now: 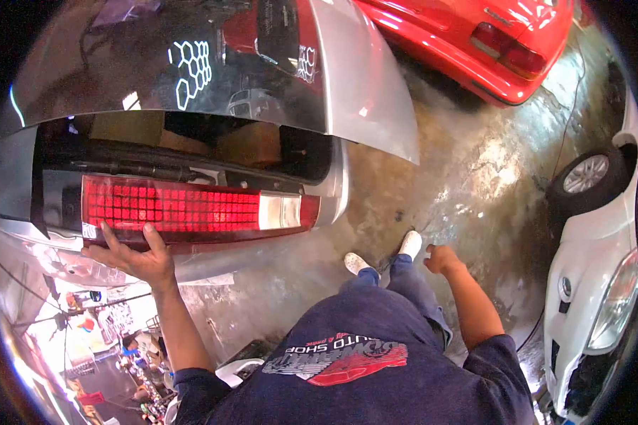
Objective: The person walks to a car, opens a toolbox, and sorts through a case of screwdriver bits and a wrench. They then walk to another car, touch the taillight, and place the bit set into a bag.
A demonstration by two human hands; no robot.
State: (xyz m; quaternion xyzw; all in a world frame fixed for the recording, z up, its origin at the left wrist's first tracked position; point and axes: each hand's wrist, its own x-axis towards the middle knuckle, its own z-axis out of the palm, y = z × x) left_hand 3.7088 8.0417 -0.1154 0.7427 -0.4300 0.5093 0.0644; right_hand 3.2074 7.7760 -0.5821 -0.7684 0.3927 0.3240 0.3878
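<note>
A long tail light [177,205] with a red grid-patterned lens and a clear section at its right end lies along the rear of a silver car. My left hand [134,258] is at the lens's lower left edge, fingers spread and fingertips touching it; part of the palm side is hidden. Over the light, the car's rear lid [368,85] is raised, with a dark glass pane. My right hand [443,259] hangs in the air beside my leg, away from the car. Its fingers are loosely bent and a little apart, with nothing visible in them.
A red car [496,42] stands at the top right. Along the right edge is a white car [595,283] with its front wheel showing. A cable runs over the shiny concrete floor [475,170]. At the lower left, cluttered items [142,354] lie on a dark surface.
</note>
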